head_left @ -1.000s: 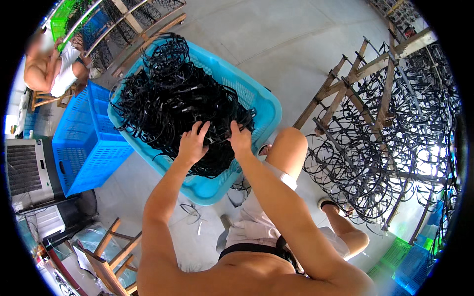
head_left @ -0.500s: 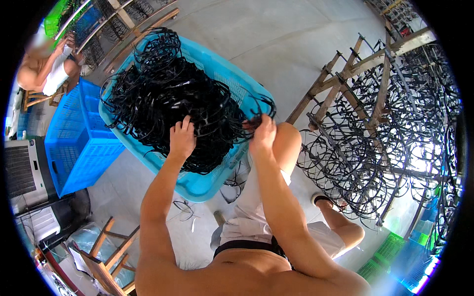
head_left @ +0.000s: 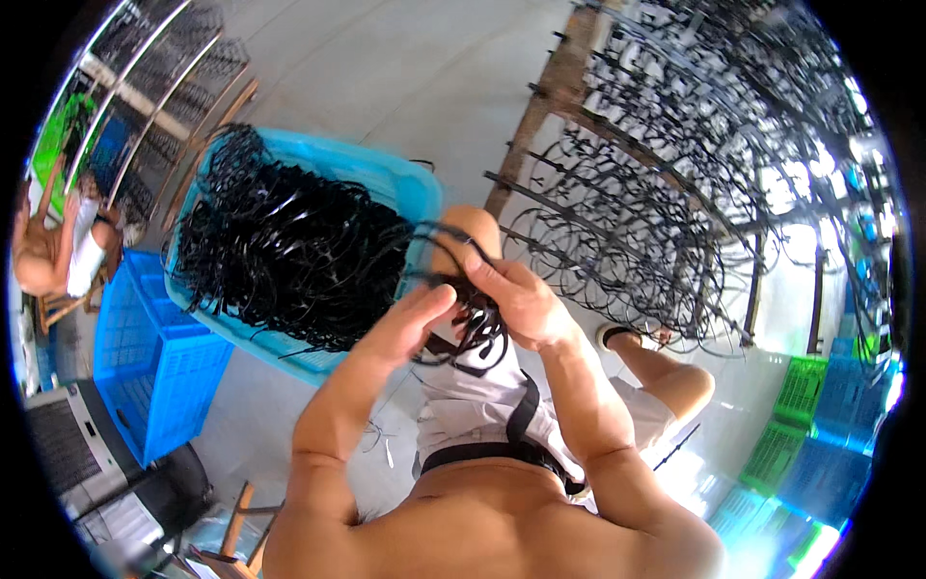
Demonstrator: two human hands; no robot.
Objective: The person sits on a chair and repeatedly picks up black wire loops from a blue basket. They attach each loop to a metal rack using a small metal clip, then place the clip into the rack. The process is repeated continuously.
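Over my lap, my right hand [head_left: 526, 304] is closed on a bundle of thin black looped bands [head_left: 479, 333], its thumb on top. My left hand [head_left: 415, 323] is at the bundle's left side, fingers stretched out and close together; whether it grips any strand I cannot tell. Some loops curve up past my knee, and others hang over my shorts. To the left stands a light-blue plastic basket [head_left: 309, 145], heaped with a tangled pile of the same black bands [head_left: 289, 251].
At right, a wooden rack [head_left: 564, 68] carries many hanging black loops [head_left: 675, 193]. A blue crate [head_left: 159, 372] stands left of the basket, beside a grey appliance [head_left: 63, 434]. Another person [head_left: 68, 246] sits at far left. Green and blue crates [head_left: 801, 391] are stacked at lower right.
Both hands have come together over my lap, the left leaving the pile and the right bringing the bundle of bands from the basket's edge. The view has turned rightward.
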